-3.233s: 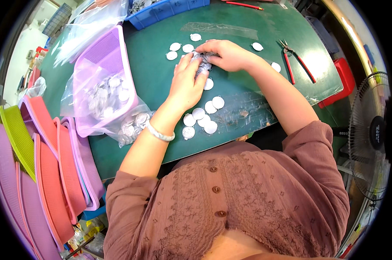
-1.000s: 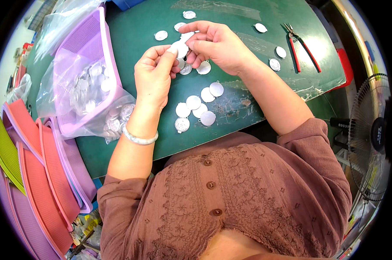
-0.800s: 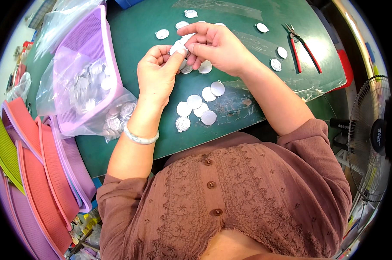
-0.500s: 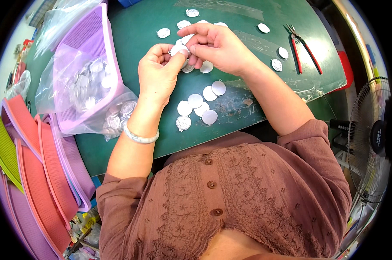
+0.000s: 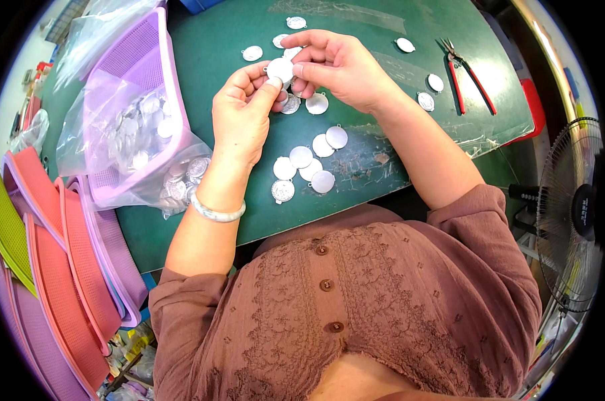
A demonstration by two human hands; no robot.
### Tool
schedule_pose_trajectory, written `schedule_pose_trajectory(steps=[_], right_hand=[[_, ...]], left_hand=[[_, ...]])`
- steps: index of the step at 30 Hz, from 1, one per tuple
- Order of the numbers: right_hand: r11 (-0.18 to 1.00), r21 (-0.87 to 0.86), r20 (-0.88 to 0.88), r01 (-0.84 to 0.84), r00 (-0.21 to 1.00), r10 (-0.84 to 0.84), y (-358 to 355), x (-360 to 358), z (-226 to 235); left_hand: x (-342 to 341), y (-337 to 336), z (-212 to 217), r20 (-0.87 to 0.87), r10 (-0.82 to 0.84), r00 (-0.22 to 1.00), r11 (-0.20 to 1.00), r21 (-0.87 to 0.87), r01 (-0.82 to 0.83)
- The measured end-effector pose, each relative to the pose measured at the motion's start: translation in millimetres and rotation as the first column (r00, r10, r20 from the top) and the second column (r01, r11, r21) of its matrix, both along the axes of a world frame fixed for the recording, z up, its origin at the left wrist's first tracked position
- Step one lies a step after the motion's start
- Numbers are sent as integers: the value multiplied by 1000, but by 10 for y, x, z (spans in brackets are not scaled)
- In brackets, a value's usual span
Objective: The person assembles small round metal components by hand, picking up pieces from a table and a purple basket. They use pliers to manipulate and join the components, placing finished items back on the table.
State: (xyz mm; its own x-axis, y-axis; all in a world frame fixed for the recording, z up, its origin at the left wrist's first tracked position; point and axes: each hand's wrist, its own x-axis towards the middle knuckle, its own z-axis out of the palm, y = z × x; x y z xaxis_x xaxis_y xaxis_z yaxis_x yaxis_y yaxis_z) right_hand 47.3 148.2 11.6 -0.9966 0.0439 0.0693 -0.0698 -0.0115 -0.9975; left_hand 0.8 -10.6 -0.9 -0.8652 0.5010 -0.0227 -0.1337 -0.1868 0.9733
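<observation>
A round silver medallion (image 5: pixel 279 69) with small loops at its rim is raised above the table, its plain face turned up. My left hand (image 5: pixel 242 112) pinches it from the left and below, thumb near its lower edge. The thumb and bent fingers of my right hand (image 5: pixel 346 72) close on its right edge. Just beneath the hands lie more medallions, one with a raised pattern (image 5: pixel 290 104) and one plain (image 5: pixel 317 103). A loose group of several medallions (image 5: pixel 301 157) rests nearer to me, mostly plain side up. My fingers hide part of what lies under them.
Red-handled pliers (image 5: pixel 473 83) lie open on the green table (image 5: pixel 382 180) at the right. To the left, a purple basket (image 5: pixel 181 107) holds a clear bag of medallions (image 5: pixel 142 127). Stacked coloured baskets (image 5: pixel 68 267) stand at far left, a fan (image 5: pixel 569 207) at far right.
The medallion between my hands has been lifted slightly and turned so that its face shows more fully. My right hand has shifted a little up and left.
</observation>
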Motion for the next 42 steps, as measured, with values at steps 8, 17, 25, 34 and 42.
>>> schedule_pose_trajectory(steps=[8,17,25,34,42], right_hand=[[969,212,-232,130,970,-79,-5,1,-58],[909,373,-474,188,881,12,-60,-12,-88],[980,189,-359,68,933,4,-63,-4,-99],[1000,23,-246,1,969,5,-46,-13,-82],[1000,-13,-230,-29,973,25,-35,-8,-74]], left_hand=[[-11,3,17,146,-6,989,992,129,-13],[-56,-31,-43,218,-137,966,945,322,61],[-68,-44,-32,224,-162,961,947,308,88],[-27,-38,-24,119,-132,984,963,251,99],[-55,-33,-61,79,-52,996,979,200,35]])
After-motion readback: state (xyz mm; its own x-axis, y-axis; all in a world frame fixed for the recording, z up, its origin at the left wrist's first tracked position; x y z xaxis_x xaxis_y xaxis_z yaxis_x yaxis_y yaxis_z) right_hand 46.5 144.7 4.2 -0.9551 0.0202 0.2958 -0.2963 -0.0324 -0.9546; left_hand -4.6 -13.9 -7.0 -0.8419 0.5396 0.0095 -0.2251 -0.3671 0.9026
